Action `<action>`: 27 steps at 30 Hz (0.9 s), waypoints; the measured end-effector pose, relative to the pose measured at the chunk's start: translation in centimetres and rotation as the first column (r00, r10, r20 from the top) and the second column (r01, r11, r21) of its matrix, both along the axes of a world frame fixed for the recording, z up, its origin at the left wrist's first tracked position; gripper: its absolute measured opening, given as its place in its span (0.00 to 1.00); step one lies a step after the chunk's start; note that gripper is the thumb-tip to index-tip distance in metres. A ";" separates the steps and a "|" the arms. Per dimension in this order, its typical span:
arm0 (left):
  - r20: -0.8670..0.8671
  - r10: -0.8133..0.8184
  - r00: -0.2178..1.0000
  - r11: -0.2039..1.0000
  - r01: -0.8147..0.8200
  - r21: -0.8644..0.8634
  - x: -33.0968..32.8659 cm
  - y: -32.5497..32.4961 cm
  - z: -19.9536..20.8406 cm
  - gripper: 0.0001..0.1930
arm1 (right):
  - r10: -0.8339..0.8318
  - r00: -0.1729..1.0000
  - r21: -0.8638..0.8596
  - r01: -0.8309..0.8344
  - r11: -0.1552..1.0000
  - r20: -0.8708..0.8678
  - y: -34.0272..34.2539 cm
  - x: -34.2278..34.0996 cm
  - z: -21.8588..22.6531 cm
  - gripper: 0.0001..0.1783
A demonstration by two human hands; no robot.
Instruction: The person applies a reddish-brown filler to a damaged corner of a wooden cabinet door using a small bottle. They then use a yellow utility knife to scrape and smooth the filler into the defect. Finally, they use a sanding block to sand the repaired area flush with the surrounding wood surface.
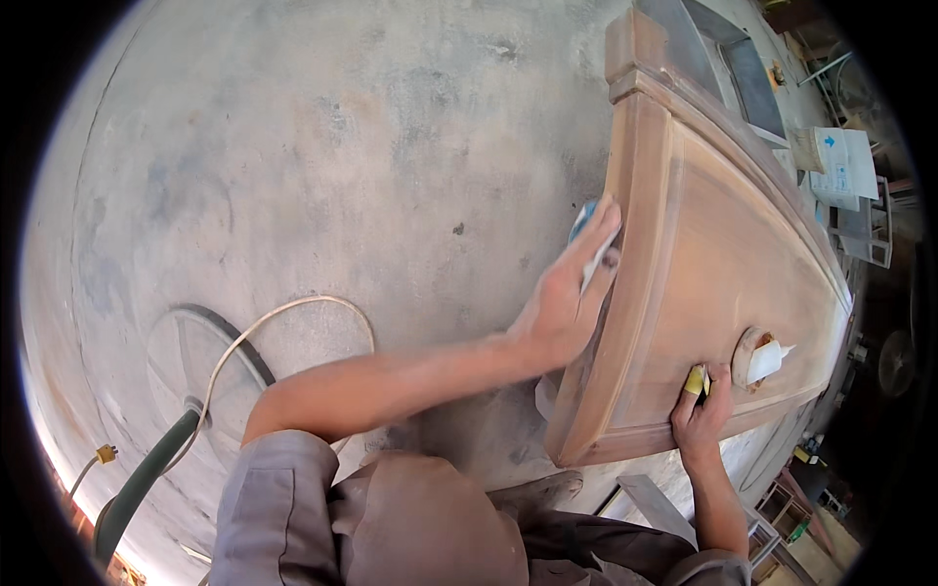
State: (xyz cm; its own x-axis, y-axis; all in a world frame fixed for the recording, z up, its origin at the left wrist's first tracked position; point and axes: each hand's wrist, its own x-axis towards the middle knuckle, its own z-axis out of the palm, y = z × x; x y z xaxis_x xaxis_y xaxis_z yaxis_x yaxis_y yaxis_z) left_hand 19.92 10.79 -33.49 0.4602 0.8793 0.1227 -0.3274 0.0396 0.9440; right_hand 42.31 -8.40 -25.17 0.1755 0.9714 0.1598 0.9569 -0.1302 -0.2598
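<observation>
A brown wooden panel piece [743, 234] with a raised frame and moulded edges stands tilted on my right. My left hand [562, 303] lies along its left side edge, with a folded blue-and-white sheet [584, 223], like sandpaper, pressed under the fingers against the wood. Lower on the panel's face rests my right hand [702, 415], its fingers drawn together. Something yellow [695, 379] is at its thumb side; whether it is wrapped on or held I cannot tell. Just right of these fingers, a round brown-rimmed pot or roll [750, 359] sits on the panel with a white nozzled bottle [767, 361].
A green hose [142, 479] and a pale cable [293, 301] loop over the grey concrete floor [371, 176] at left. A yellow plug [106, 453] lies by them. Beyond the panel stand a grey frame [752, 83], a white box [845, 166] and other clutter.
</observation>
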 end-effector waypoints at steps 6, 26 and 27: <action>-0.065 -0.006 0.998 0.998 0.009 0.054 -1.0 -1.1 0.7 0.28 | -0.027 0.999 0.002 0.027 1.000 -0.019 -0.1 0.0 -0.2 0.11; -0.123 -0.119 0.985 0.914 0.157 0.375 -4.7 -6.8 -1.5 0.44 | 0.006 0.999 -0.010 -0.006 1.000 0.033 -0.1 0.5 -0.5 0.13; -0.111 -0.159 0.981 0.913 0.189 0.362 -5.7 -8.7 -1.6 0.43 | 0.019 0.999 -0.007 -0.018 1.000 0.049 -0.1 0.3 -0.4 0.13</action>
State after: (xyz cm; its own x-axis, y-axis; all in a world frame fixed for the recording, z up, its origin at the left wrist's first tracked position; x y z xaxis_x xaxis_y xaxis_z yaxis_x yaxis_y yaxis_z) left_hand 14.25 2.08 -35.07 0.6231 0.6830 0.3810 -0.2727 -0.2668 0.9244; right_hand 42.65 -8.46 -25.58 0.1496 0.9755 0.1615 0.9707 -0.1138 -0.2117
